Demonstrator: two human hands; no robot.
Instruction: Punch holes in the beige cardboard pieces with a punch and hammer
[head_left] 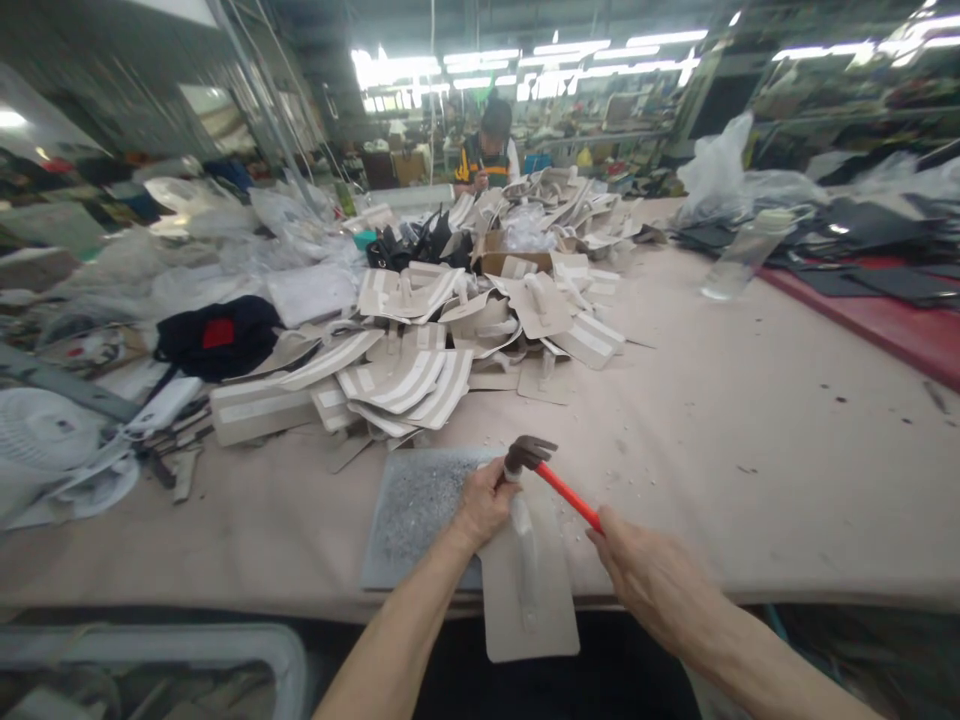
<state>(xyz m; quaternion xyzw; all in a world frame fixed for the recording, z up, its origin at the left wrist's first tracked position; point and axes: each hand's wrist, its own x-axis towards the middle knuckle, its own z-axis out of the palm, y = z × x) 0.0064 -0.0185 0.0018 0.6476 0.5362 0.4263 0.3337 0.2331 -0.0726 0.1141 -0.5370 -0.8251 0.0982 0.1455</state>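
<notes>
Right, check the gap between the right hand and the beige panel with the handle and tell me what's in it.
Nothing visible blocks the gap between the right hand and the beige panel. At the panel's far end, the left hand is close to the hammer's head.

Overhead tube lights (pixel 630 50) are glaring white at upper center and upper right. Wide-angle distortion is stretching the frame edges; the background is appearing hazy and soft.
</notes>
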